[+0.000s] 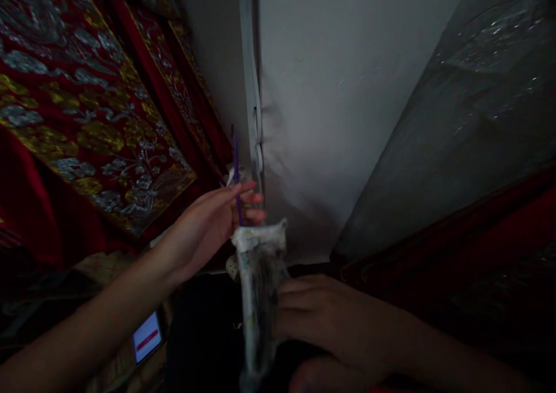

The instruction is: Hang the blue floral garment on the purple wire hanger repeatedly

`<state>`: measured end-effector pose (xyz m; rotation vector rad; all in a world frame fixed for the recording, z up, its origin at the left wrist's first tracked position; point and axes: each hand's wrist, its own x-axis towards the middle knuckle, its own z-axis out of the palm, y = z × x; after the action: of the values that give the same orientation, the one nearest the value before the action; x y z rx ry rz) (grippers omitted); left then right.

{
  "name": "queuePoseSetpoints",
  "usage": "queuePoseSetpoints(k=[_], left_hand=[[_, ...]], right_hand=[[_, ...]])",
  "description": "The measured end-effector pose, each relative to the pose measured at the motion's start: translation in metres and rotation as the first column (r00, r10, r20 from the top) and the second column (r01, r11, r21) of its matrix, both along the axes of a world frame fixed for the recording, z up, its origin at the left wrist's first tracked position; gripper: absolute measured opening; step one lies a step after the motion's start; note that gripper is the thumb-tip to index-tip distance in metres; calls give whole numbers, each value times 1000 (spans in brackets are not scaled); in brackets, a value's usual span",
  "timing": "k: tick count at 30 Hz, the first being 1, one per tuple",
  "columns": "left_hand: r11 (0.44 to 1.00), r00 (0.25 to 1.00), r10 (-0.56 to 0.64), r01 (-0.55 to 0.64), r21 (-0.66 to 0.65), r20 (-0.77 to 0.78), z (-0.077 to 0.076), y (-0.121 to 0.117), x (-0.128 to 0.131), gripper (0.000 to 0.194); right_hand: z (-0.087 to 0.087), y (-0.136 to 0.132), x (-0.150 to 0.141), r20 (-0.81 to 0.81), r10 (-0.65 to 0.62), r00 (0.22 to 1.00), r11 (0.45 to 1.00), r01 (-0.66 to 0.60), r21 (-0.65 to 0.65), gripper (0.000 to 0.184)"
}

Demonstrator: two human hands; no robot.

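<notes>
My left hand (208, 225) is raised near the wall corner, its fingers pinched on a thin purple stick-like tool (236, 167) that points upward. My right hand (330, 317) sits lower in shadow, its fingers wrapped round a pale, stained tube-like wrapped bundle (259, 265) that stands upright between the two hands. The purple tool's lower end reaches close to the top of that bundle. The bundle's bottom is lost in darkness.
Red cloth panels (87, 103) embroidered in gold and silver hang on the left. A white wall (339, 91) with a vertical conduit (249, 62) fills the middle. A grey plastic-covered sheet (478, 91) leans at right. A lit phone screen (146, 336) lies lower left.
</notes>
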<state>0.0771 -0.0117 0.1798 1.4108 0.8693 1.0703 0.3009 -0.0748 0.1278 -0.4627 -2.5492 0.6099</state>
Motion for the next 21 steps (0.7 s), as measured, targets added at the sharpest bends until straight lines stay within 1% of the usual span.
queuePoseSetpoints(k=[1, 2, 3, 4, 5, 6, 7, 8, 9, 10, 11, 13, 14, 15, 17, 18, 19, 20, 21], left_hand=[[999, 1000, -11, 10, -53, -14, 0, -8, -6, 33], [996, 998, -19, 14, -90, -52, 0, -15, -13, 31], [994, 993, -23, 10, -109, -116, -1, -20, -22, 31], [994, 979, -25, 4, -105, -200, -1, -24, -32, 31], [997, 956, -23, -1, -81, -292, -1, -27, -42, 31], [999, 925, -14, -1, -39, -380, -1, -29, -51, 30], [1000, 890, 1, 7, 15, -455, 0, -29, -59, 29], [997, 858, 18, 22, 71, -514, 2, -29, -66, 29], [992, 830, 35, 38, 120, -557, 4, -27, -72, 30], [986, 806, 47, 55, 155, -590, 6, -24, -77, 33], [982, 785, 66, 60, 182, -615, 8, -20, -81, 36], [969, 753, 144, 26, 247, -642, 10, -9, -88, 40], [955, 739, 206, -8, 297, -641, 9, -2, -90, 41], [934, 726, 279, -52, 353, -629, 8, 6, -93, 41], [862, 712, 445, -176, 476, -543, 1, 24, -96, 38], [814, 713, 520, -245, 527, -470, -4, 33, -98, 35], [759, 714, 585, -316, 569, -384, -9, 40, -99, 31], [700, 709, 640, -379, 605, -297, -14, 47, -99, 28], [633, 693, 689, -432, 642, -213, -20, 51, -99, 26]], right_hand=[[-2, 6, 0, 27, 48, 999, 999, -48, 9, 28], [-4, 15, 2, 13, 42, 999, 998, -43, 35, 25], [-6, 26, 7, -38, -19, 999, 997, 22, 74, 21], [-8, 38, 13, -110, -128, 986, 984, 140, 113, 18], [-11, 51, 19, -200, -242, 949, 950, 274, 149, 16], [-14, 64, 25, -297, -340, 892, 901, 399, 168, 15], [-17, 77, 30, -372, -413, 831, 853, 496, 161, 19], [-20, 89, 34, -415, -463, 783, 820, 556, 135, 27], [-24, 100, 35, -424, -491, 761, 813, 575, 93, 36], [-27, 109, 35, -412, -498, 763, 827, 560, 38, 42], [-30, 116, 34, -391, -491, 779, 852, 524, -26, 44], [-35, 123, 30, -331, -472, 817, 882, 440, -171, 34], [-36, 124, 28, -300, -467, 832, 881, 407, -243, 30], [-38, 124, 25, -270, -466, 843, 869, 378, -318, 31], [-38, 122, 22, -255, -473, 844, 819, 314, -481, 39], [-37, 122, 20, -283, -495, 822, 785, 283, -551, 40], [-35, 124, 19, -333, -535, 777, 754, 261, -603, 41], [-33, 128, 17, -390, -586, 710, 729, 252, -637, 42], [-29, 134, 15, -448, -639, 626, 710, 256, -655, 43]])
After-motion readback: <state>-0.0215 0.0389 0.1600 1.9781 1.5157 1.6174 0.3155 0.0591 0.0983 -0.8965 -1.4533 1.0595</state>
